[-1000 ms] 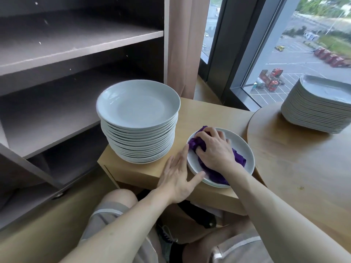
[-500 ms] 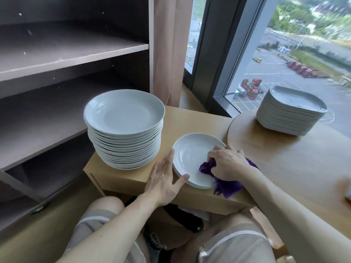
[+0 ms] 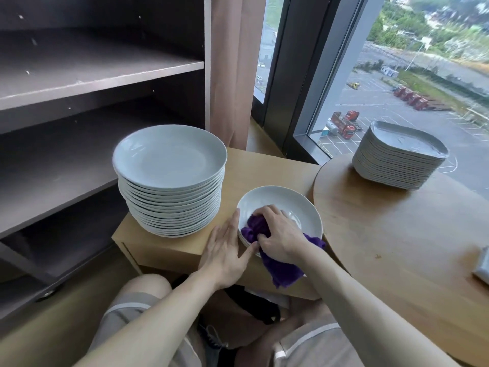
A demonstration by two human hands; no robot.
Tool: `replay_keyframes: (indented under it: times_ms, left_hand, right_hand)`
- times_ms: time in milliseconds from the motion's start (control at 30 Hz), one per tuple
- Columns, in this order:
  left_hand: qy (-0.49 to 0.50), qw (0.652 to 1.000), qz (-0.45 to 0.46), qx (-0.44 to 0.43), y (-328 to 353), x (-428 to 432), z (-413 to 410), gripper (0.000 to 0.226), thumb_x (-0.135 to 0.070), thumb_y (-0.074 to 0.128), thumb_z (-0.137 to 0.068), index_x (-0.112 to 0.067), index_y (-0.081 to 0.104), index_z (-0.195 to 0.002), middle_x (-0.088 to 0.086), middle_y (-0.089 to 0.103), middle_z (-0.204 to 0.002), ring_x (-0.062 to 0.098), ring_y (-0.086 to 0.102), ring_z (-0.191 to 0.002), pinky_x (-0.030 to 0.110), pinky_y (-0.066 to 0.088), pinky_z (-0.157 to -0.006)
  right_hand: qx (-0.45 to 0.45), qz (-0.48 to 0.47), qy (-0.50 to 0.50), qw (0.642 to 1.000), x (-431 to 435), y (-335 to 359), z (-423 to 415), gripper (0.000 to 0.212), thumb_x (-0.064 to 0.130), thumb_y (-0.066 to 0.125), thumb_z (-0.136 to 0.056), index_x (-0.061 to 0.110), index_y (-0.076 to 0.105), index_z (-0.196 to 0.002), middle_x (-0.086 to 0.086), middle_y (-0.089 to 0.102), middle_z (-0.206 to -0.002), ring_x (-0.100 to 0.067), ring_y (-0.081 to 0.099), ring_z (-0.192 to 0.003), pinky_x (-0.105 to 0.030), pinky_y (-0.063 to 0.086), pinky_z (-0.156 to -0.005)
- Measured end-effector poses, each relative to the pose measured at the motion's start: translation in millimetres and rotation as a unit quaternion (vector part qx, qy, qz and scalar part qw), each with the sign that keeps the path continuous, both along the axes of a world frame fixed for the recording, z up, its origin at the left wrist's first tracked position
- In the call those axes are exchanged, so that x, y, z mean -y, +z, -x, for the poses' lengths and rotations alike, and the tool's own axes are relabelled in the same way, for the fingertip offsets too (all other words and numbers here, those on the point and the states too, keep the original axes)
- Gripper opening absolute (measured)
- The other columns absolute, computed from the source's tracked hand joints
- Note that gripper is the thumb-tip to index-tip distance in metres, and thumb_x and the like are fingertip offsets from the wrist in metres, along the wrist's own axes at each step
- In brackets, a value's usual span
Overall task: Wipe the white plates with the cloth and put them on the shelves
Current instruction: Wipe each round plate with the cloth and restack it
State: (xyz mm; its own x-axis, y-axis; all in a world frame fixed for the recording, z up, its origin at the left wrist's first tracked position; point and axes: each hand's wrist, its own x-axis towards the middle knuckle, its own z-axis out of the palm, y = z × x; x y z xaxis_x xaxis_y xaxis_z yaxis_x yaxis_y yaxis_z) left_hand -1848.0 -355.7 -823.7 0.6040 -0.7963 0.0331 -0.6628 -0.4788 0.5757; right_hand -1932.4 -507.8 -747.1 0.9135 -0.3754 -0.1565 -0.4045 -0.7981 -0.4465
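low wooden cabinet (image 3: 264,165) by the window (image 3: 397,75), white plate (image 3: 291,205) getting wiped.
white plate is sitting just right of the tall plate stack (image 3: 169,160), near the cabinet's front edge. right hand (image 3: 280,239) is gripping the bunched purple cloth (image 3: 283,271) and pressing it into the plate, cloth tail hanging over the near rim. left hand (image 3: 225,255) is lying flat between stack and plate, fingers straight, thumb touching the rim. shelves (image 3: 105,75) are standing left of the stack; squarish plates (image 3: 397,160) are sitting well right of it on a round table (image 3: 397,234).
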Motion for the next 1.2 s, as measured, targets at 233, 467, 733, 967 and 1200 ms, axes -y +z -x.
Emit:
replay_keyframes:
  times_ms: [233,467,733,967,1200]
  left_hand:
    - [0.008,1.0,0.017,0.021,-2.6,2.0,1.7,0.091,-0.083,0.011,-0.09,-0.034,-0.024,-0.158,-0.019,-0.012,-0.166,-0.003,-0.011,-0.152,0.031,-0.009,-0.126]
    - [0.013,0.999,0.017,0.032,-8.7,1.5,2.8,0.09,-0.084,0.014,-0.093,-0.036,-0.029,-0.156,-0.015,-0.013,-0.17,0.0,-0.01,-0.154,0.032,-0.009,-0.126]
    - [0.003,1.0,-0.004,0.023,-5.2,-0.4,-0.2,0.095,-0.09,0.009,-0.086,-0.036,-0.03,-0.155,-0.011,-0.006,-0.171,0.002,-0.006,-0.155,0.031,-0.01,-0.126]
    - [0.008,1.0,-0.008,0.016,-3.8,0.5,-1.2,0.096,-0.093,0.008,-0.084,-0.039,-0.031,-0.153,-0.008,0.0,-0.172,0.004,-0.003,-0.156,0.03,-0.011,-0.126]
    - [0.009,1.0,-0.017,0.01,-1.1,1.0,-2.0,0.095,-0.094,0.006,-0.082,-0.041,-0.031,-0.152,-0.007,-0.001,-0.172,0.005,-0.002,-0.156,0.023,-0.017,-0.12]
  right_hand:
    - [0.016,0.053,-0.008,0.998,13.3,-7.7,-40.7,0.042,0.029,0.053,-0.089,0.023,0.052,-0.13,0.004,0.05,-0.136,-0.022,0.045,-0.123,-0.042,0.04,-0.1]
    - [0.002,0.2,-0.11,0.974,13.2,-17.8,-63.7,0.042,0.037,0.043,-0.094,0.018,0.046,-0.131,-0.006,0.047,-0.138,-0.034,0.043,-0.125,-0.054,0.039,-0.094]
    - [-0.083,0.18,-0.139,0.97,38.5,-2.9,-40.3,0.044,0.032,0.046,-0.093,0.018,0.043,-0.135,-0.004,0.044,-0.139,-0.034,0.038,-0.131,-0.053,0.036,-0.102]
    - [-0.162,0.201,-0.117,0.959,34.6,14.9,1.5,0.039,0.03,0.046,-0.092,0.02,0.047,-0.129,0.0,0.046,-0.136,-0.03,0.038,-0.131,-0.044,0.031,-0.089]
    - [-0.148,0.174,-0.069,0.971,7.3,22.1,22.9,0.023,0.04,0.036,-0.093,0.023,0.042,-0.106,0.001,0.045,-0.112,-0.026,0.041,-0.111,-0.046,0.028,-0.086]
